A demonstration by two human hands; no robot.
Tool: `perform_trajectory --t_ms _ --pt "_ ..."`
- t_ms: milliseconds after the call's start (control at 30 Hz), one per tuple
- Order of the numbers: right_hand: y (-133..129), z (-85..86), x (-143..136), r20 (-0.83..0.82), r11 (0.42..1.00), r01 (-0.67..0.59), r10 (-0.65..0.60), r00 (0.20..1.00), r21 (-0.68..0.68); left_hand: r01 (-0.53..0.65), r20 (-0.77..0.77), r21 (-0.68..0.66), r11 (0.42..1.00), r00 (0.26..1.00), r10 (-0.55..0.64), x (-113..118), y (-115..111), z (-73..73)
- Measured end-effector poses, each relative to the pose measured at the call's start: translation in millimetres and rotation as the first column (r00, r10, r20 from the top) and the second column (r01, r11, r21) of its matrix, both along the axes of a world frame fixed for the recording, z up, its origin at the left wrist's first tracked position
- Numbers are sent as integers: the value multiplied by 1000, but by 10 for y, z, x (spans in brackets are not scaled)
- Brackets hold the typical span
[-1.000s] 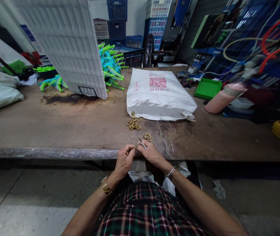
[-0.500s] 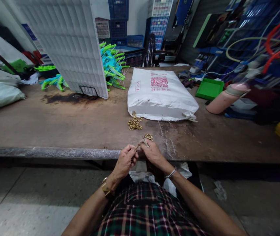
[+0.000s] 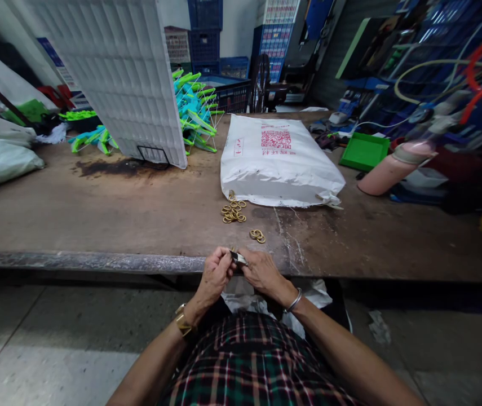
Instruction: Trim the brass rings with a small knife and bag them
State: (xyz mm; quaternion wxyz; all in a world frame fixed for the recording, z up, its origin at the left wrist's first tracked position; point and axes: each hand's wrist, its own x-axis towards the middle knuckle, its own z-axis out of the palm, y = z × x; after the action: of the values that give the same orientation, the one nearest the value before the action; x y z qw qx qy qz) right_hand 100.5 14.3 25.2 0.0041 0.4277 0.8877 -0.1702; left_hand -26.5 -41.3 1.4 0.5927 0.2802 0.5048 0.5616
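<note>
Desk (image 3: pixel 97 220) ran out past the fingers, white sack (image 3: pixel 283 163) on it beyond them; left hand (image 3: pixel 216 273) and right hand (image 3: pixel 264 273) were close together at the near edge, fingers closed. Ring pile (image 3: pixel 233 214) sat between fingers and sack, right fingers gripped a small dark-tipped tool (image 3: pixel 241 259) aimed at the left fingertips, loose rings (image 3: pixel 259 237) lay just past the right fingers, left fingers apparently pinched one brass ring (image 3: pixel 233 249), mostly hidden. Step looked like tool work on that ring; next move called for a firm pinch, careful tip.
</note>
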Motion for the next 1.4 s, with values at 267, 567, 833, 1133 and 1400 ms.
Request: perform_trajectory --t_ms 267,567,833,1133,1400 --pt "22 35 -46 126 1000 -24 22 992 16 12 -53 74 997 999 -8 -52 -16 26" --pt "735 69 -73 124 962 156 -186 975 222 100 225 81 992 968 -116 -15 -96 171" --pt "1295 -196 -202 -61 970 214 -208 976 116 16 427 4 1000 904 -16 -127 -24 51" --pt "1306 -220 -256 25 968 216 -221 975 129 34 643 -74 997 766 22 -171 7 -21" --pt "1067 4 -237 -419 945 223 -307 855 -238 -42 446 -12 999 894 43 -194 91 -47"
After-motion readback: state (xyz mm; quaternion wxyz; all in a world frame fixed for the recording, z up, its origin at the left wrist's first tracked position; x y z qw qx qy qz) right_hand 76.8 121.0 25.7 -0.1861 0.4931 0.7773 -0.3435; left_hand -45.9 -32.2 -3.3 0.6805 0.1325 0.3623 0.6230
